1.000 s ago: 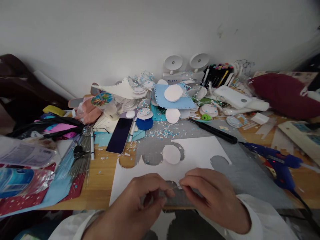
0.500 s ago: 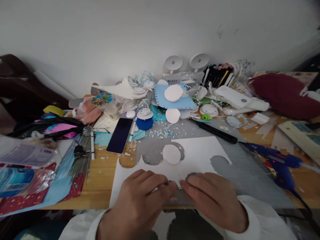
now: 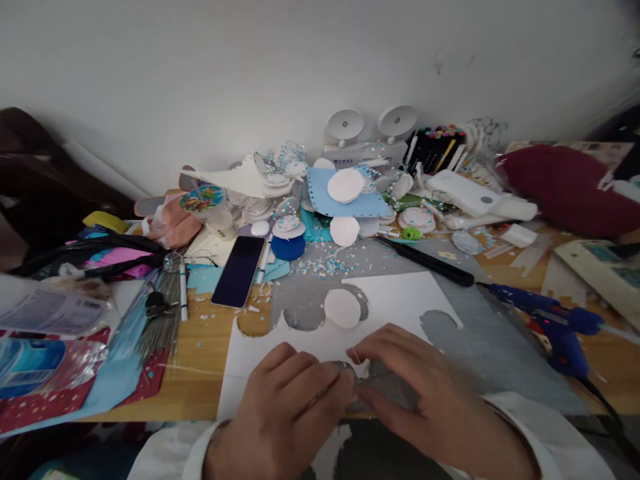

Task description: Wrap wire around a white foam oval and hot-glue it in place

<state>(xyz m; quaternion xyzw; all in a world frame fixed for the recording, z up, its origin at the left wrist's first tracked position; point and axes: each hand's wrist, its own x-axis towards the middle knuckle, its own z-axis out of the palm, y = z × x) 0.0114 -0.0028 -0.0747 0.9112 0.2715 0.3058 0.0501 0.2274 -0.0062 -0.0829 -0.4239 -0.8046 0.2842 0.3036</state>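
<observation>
My left hand (image 3: 295, 403) is closed in a pinch near the table's front edge. A thin pale wire (image 3: 200, 371) runs out to the left from it; the part inside my fingers is hidden. My right hand (image 3: 425, 393) is just to the right, thumb and index finger apart, with a fine strand showing close to the index fingertip. Both hands are over a white paper sheet (image 3: 395, 293) with round cut-outs along its edges. A loose white paper disc (image 3: 343, 308) lies on the sheet beyond my hands.
A grey cutting mat (image 3: 500, 360) lies under the sheet. Behind are a phone (image 3: 239, 272), a black craft knife (image 3: 433, 261) and a blue bead-decorated sheet (image 3: 320, 193). To the right lies a blue glue gun (image 3: 550, 313); to the left, a bundle of wires (image 3: 163, 333) and a plastic bottle (image 3: 45, 363).
My right hand has moved away from the left fingertips, and its thumb and index finger have spread. My left hand stays pinched, and the thin wire left of it now shows.
</observation>
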